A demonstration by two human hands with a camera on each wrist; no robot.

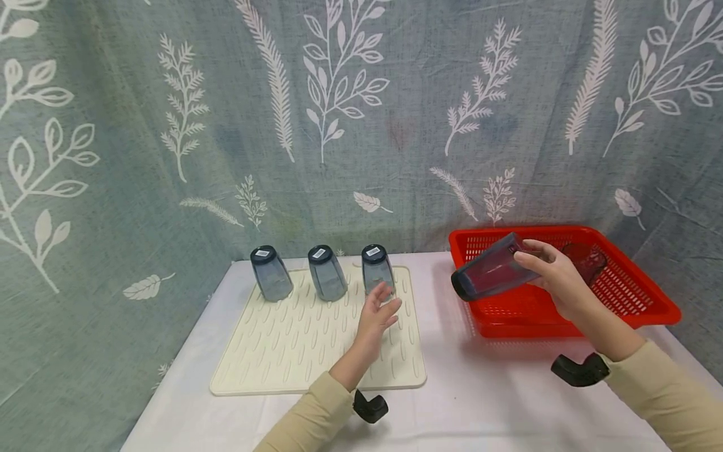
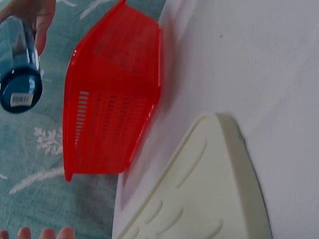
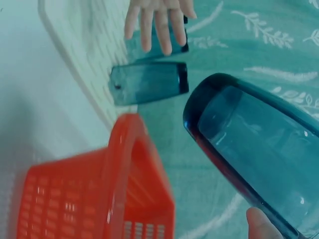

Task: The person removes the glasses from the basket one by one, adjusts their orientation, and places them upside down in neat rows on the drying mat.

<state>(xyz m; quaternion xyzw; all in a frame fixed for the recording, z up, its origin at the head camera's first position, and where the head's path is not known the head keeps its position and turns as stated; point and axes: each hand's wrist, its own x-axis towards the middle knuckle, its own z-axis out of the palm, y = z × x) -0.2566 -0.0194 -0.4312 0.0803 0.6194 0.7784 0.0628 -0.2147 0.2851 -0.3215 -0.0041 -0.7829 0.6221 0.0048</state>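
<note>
My right hand grips a smoked blue-grey drinking glass near its mouth, above the front left of the red basket. The glass is tilted, its thick dark base pointing left and down; in the right wrist view the same glass fills the right side. Over the cream drying mat hovers my left hand, fingers spread and holding nothing. Just behind it, a glass stands upside down at the mat's back edge. Two more inverted glasses, a middle one and a left one, share that row.
Inside the basket, toward its right, lies another glass, partly hidden by my right hand. A white cloth covers the table. Behind stands a grey-green curtain with white leaf prints. Each wrist wears a black camera mount.
</note>
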